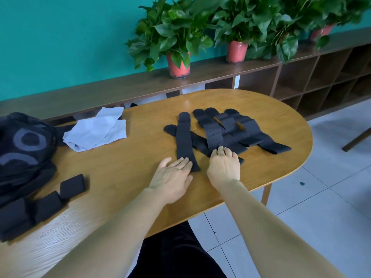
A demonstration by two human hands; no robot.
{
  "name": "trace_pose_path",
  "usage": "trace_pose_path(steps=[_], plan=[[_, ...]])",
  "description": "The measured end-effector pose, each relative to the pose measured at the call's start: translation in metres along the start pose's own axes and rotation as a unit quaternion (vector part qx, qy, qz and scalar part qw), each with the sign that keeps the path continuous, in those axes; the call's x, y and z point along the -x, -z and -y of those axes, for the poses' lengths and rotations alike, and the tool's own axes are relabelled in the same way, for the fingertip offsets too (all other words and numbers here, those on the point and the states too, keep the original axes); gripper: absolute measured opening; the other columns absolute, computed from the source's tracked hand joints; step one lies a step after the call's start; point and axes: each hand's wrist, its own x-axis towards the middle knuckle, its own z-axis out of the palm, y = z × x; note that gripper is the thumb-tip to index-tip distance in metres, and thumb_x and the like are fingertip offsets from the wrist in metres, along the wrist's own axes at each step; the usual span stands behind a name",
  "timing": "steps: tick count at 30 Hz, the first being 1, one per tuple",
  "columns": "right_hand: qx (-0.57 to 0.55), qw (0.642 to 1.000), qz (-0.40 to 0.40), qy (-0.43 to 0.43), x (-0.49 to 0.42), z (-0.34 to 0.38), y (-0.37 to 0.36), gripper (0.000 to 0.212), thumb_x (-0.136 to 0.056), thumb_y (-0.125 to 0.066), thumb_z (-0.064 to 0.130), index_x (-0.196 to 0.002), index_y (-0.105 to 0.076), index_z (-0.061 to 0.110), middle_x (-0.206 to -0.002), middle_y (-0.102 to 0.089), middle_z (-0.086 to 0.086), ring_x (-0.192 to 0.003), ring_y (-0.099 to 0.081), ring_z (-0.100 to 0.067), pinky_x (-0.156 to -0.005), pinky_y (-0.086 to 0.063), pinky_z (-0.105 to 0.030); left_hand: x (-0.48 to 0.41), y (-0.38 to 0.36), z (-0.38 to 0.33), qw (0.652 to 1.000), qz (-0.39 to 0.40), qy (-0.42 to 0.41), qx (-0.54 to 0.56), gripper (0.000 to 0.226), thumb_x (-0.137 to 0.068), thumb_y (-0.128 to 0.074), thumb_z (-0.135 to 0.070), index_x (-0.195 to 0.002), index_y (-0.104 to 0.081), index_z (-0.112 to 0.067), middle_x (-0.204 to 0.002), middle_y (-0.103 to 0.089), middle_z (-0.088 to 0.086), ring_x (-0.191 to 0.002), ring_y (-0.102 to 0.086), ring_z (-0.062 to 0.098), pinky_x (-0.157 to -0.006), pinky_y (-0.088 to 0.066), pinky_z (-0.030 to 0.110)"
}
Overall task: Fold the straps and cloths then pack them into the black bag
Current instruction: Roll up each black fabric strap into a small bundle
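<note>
Left hand (172, 177) is lying flat, pressing the single strap (185, 141) near the table's (140, 167) front edge; right hand (223, 165) is curling its fingers onto the tangled straps (230, 129); tugging one is probably going to drag the rest askew.

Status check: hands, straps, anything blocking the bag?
Left hand flat on near end of single strap. Right hand fingers curled on strap pile. Black bag far left, pale cloth unfolded; nothing blocking.

Left grip (173, 177) flat — right grip (223, 167) curled

Bag (24, 149) lies left on the table (128, 163), cloths (98, 130) beside it, straps (222, 133) right.
</note>
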Motion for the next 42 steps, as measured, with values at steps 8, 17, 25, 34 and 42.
trace_pose_path(steps=[8, 17, 25, 34, 42], plan=[[0.017, 1.000, 0.015, -0.008, 0.000, 0.003, 0.003, 0.044, -0.095, -0.034, 0.015, -0.136, -0.043, 0.005, -0.141, -0.043, -0.013, -0.131, -0.035, -0.030, -0.110, -0.027, -0.039, 0.059, 0.002, 0.030, 0.999, 0.022, 0.026, 0.001, 0.051, -0.104, -0.018, -0.037, -0.153, -0.018, -0.022, -0.160, -0.013, -0.006, -0.146, -0.010, 0.005, -0.117, 0.006, 0.040], [0.022, 0.998, -0.034, 0.039, 0.007, 0.022, 0.022, 0.044, -0.090, -0.040, 0.015, -0.134, -0.043, 0.007, -0.137, -0.046, -0.012, -0.128, -0.039, -0.029, -0.109, -0.025, -0.038, 0.085, 0.012, 0.038, 0.995, -0.081, 0.047, 0.040, 0.041, -0.104, -0.024, -0.034, -0.134, -0.051, -0.026, -0.148, -0.041, -0.009, -0.138, -0.032, 0.008, -0.110, -0.001, 0.038], [-0.094, 0.960, -0.045, 0.261, 0.036, 0.076, 0.030, 0.027, -0.078, -0.043, 0.004, -0.095, -0.063, 0.011, -0.095, -0.066, -0.001, -0.098, -0.054, -0.028, -0.089, -0.033, -0.032, 0.066, 0.000, 0.051, 0.994, -0.079, 0.071, 0.034, 0.030, -0.098, -0.039, -0.037, -0.113, -0.063, -0.027, -0.122, -0.061, -0.013, -0.112, -0.054, 0.007, -0.105, -0.005, 0.033], [-0.069, 0.955, 0.072, 0.280, 0.013, 0.118, 0.013, 0.044, -0.090, -0.041, 0.007, -0.133, -0.047, 0.015, -0.149, -0.035, 0.000, -0.136, -0.028, -0.021, -0.110, -0.023, -0.033, 0.086, -0.019, 0.066, 0.988, -0.146, 0.041, 0.037, 0.030, -0.092, -0.046, -0.041, -0.105, -0.070, -0.028, -0.116, -0.066, -0.014, -0.109, -0.058, 0.007, -0.105, -0.006, 0.033], [0.005, 0.966, 0.088, 0.242, -0.027, 0.159, 0.014, 0.040, -0.088, -0.043, 0.010, -0.127, -0.049, 0.019, -0.136, -0.045, 0.000, -0.124, -0.036, -0.024, -0.098, -0.031, -0.037, 0.111, -0.025, 0.087, 0.984, -0.163, 0.026, 0.067, 0.033, -0.086, -0.051, -0.043, -0.101, -0.075, -0.026, -0.117, -0.068, -0.011, -0.107, -0.063, 0.007, -0.106, -0.009, 0.036]])
